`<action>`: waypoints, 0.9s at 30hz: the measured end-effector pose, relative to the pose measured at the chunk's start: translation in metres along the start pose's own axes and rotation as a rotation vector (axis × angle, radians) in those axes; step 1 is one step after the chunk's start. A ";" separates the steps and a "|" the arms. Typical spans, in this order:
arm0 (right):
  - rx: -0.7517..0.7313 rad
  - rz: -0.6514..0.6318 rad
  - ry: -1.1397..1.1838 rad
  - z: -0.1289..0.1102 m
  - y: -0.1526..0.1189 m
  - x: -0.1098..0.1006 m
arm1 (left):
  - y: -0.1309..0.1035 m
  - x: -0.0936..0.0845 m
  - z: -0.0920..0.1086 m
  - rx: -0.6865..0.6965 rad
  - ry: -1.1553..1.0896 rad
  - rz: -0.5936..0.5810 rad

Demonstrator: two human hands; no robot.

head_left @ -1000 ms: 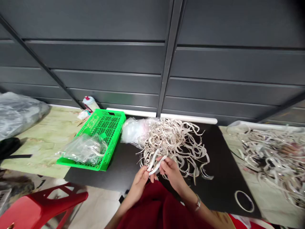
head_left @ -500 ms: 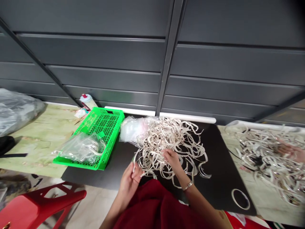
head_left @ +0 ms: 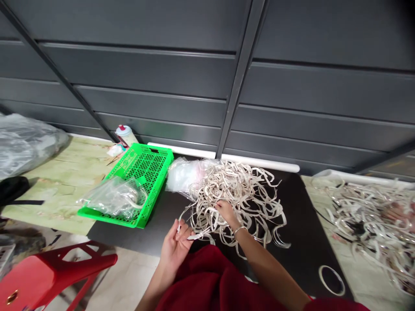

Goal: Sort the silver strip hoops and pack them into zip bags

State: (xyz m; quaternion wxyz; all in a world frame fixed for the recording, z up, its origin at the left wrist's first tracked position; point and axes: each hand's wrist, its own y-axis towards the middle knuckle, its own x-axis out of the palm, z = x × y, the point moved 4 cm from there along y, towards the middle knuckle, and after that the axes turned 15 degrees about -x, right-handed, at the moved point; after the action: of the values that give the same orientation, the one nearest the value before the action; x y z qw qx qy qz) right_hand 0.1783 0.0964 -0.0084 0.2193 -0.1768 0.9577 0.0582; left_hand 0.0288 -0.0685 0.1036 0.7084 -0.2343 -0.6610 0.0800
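A tangled heap of thin off-white strips [head_left: 235, 185] lies on the black table mat [head_left: 292, 263] in front of me. My left hand [head_left: 177, 242] is at the heap's near left edge, its fingers closed on a strip [head_left: 195, 236] whose ends stick out on both sides. My right hand [head_left: 226, 211], with a bracelet at the wrist, reaches into the middle of the heap. Its fingertips are pinched together at the strips, though exactly what they grip is too small to make out.
To the left stands a green mesh tray [head_left: 147, 203] with a clear plastic bag [head_left: 115, 196] in it. More clear bags [head_left: 184, 175] lie behind the heap. A white ring [head_left: 331, 280] is at right. Beyond it, a co-worker's hand [head_left: 400, 214] is in another strip pile [head_left: 372, 224].
My right hand has moved slightly left and deeper into the heap. My left hand stays near the same spot, still holding a strip. The view has shifted a little.
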 end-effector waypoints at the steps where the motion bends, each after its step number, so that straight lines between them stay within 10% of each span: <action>1: -0.029 0.034 0.013 -0.005 0.000 -0.006 | -0.001 -0.002 0.001 0.003 0.004 -0.002; 11: -0.376 0.244 0.348 -0.097 -0.047 -0.063 | 0.006 -0.004 -0.002 0.003 0.221 0.054; 15: -0.585 0.265 0.145 -0.133 -0.068 -0.068 | 0.012 0.003 -0.010 0.055 0.465 0.149; 27: -0.768 0.256 -0.133 -0.153 -0.082 -0.061 | 0.009 0.003 -0.019 0.007 0.873 0.256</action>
State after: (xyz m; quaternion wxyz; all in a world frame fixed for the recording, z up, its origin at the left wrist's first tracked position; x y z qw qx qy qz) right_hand 0.1980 0.0100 0.1530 0.1898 -0.1210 0.8644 0.4496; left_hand 0.0489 -0.0639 0.1017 0.9059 -0.3236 -0.2657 0.0631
